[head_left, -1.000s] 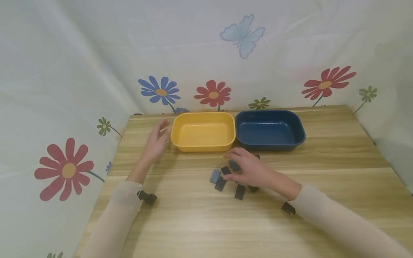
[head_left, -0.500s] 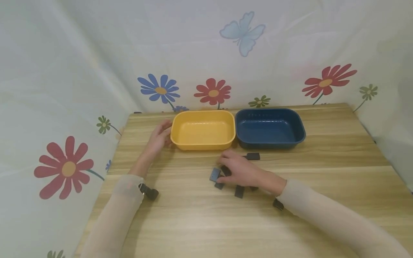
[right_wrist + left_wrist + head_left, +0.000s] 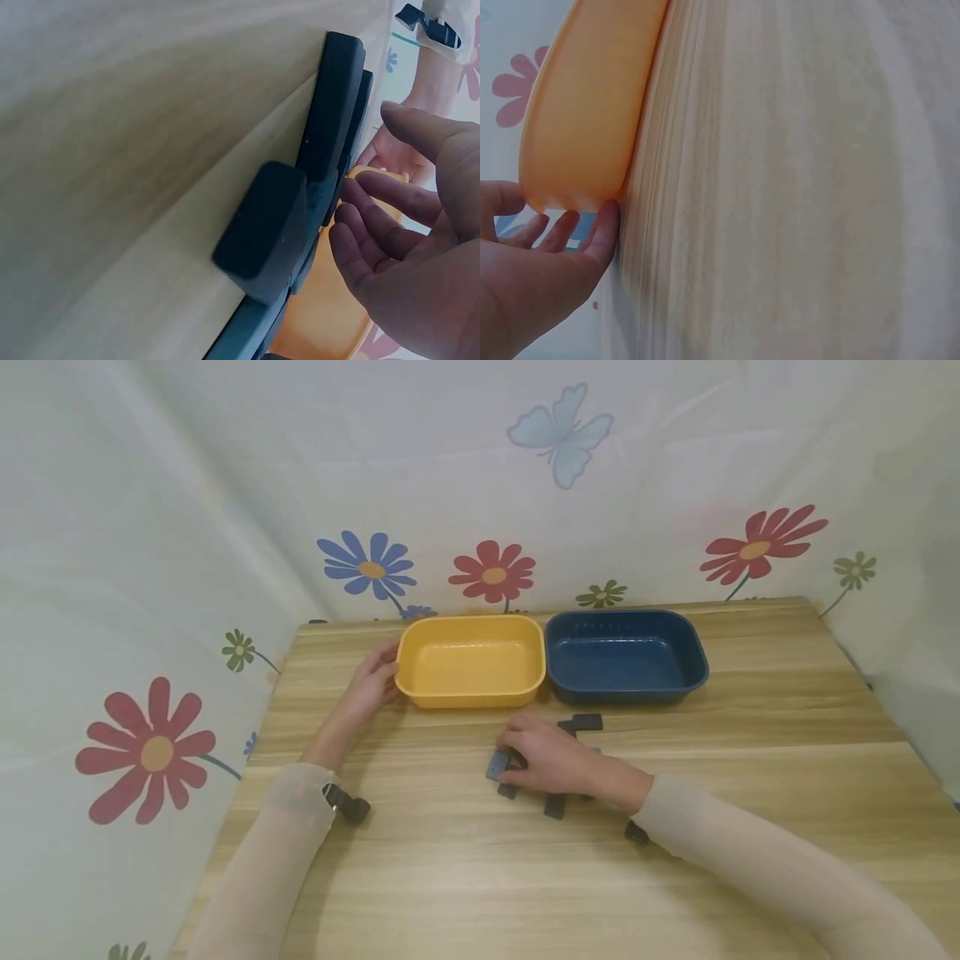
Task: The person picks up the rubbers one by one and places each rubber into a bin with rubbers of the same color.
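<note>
My left hand (image 3: 365, 683) is at the left end of the yellow bin (image 3: 472, 701). Its relaxed fingertips touch the end wall, with the thumb near the rim, as the left wrist view shows. My right hand (image 3: 551, 756) reaches over a loose group of small rectangular blocks. A blue-grey block (image 3: 496, 766) with small dots lies by its fingertips, and a dark block (image 3: 555, 807) lies below the palm. In the right wrist view the thumb and loosely bent fingers stand apart with nothing between them, beside a dark block (image 3: 259, 221). The hand hides part of the group.
A dark blue bin (image 3: 626, 697) stands right beside the yellow one, at the back of the wooden table (image 3: 465, 893). Another dark block (image 3: 588, 722) lies in front of the blue bin. Behind the table hangs a white cloth (image 3: 645, 527) printed with flowers and a butterfly.
My right hand has moved left across the blocks, uncovering dark ones at its upper right. My left hand has come up against the yellow bin. The bins stay in place.
</note>
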Tool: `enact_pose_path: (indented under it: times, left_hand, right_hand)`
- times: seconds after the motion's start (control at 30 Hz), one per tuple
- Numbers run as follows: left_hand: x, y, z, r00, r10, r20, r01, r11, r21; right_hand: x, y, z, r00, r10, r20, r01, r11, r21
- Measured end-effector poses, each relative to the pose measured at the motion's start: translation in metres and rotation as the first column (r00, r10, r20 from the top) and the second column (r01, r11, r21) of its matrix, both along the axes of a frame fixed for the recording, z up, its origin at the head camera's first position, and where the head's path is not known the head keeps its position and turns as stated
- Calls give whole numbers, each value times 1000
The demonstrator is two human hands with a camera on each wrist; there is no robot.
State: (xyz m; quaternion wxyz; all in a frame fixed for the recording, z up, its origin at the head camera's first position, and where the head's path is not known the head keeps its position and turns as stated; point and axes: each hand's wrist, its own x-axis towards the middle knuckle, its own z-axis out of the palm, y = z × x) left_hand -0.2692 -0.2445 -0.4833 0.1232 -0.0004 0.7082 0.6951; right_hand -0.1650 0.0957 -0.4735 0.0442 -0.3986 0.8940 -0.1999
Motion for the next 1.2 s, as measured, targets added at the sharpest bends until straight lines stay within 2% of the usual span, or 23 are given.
enact_pose_path:
  times: [0.27, 0.43, 0.73, 0.97, 1.2]
  left_hand:
    - [-1, 0, -5, 999, -16, -52, 14, 1000, -21]
    - [0, -1, -4, 999, -12, -49, 11, 1000, -24]
    - [-1, -3, -8, 1000, 6, -18, -6, 1000, -13]
    - [-1, -1, -10, 999, 5, -32, -6, 999, -40]
    - [1, 0, -9, 999, 6, -38, -7, 999, -34]
  right_hand:
    - [-1, -6, -2, 999, 13, -51, -13, 1000, 19]
    - [1, -10, -3, 997, 20, -73, -17, 999, 37]
    - [2, -15, -2, 999, -12, 31, 11, 1000, 21]
    - [0, -18, -5, 999, 30, 30, -30, 1000, -6]
    - [-2, -19, -5, 995, 59, 75, -58, 998, -24]
